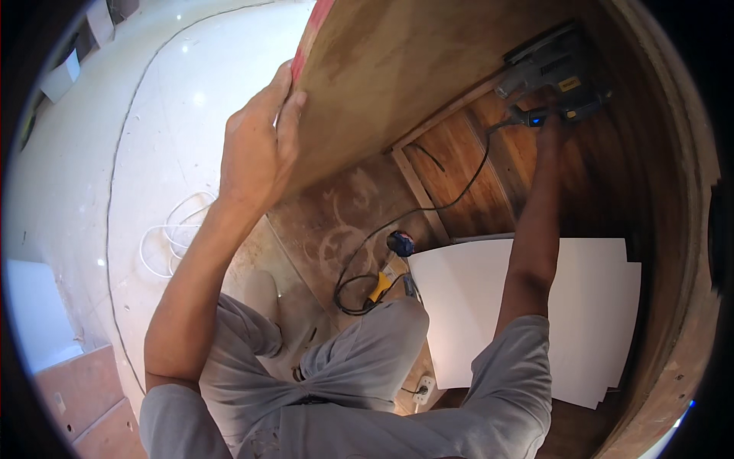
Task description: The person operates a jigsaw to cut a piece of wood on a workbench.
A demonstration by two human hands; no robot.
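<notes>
With my left hand (pixel 258 149) I grip the red-painted edge of a large brown wooden panel (pixel 390 69). Its thumb lies along the panel's inner face, and the fingers sit at the edge. In the shadowed upper right, my right hand (pixel 552 128) is closed around the handle of a dark corded power sander (pixel 562 80) with yellow labels. The sander's flat base is turned toward the panel and appears close against its lower part; contact is hard to make out. Shadow and the tool partly hide the right fingers. A black cord (pixel 459 200) runs from the sander's handle down to the floor.
White sheets (pixel 589 321) lie under my right forearm. Near my knees are a dark blue round object (pixel 400 243), a yellow-handled item (pixel 379 288) and a coil of cord. A white socket (pixel 423 389) is by my hip. White cable (pixel 164 249) loops on the pale floor.
</notes>
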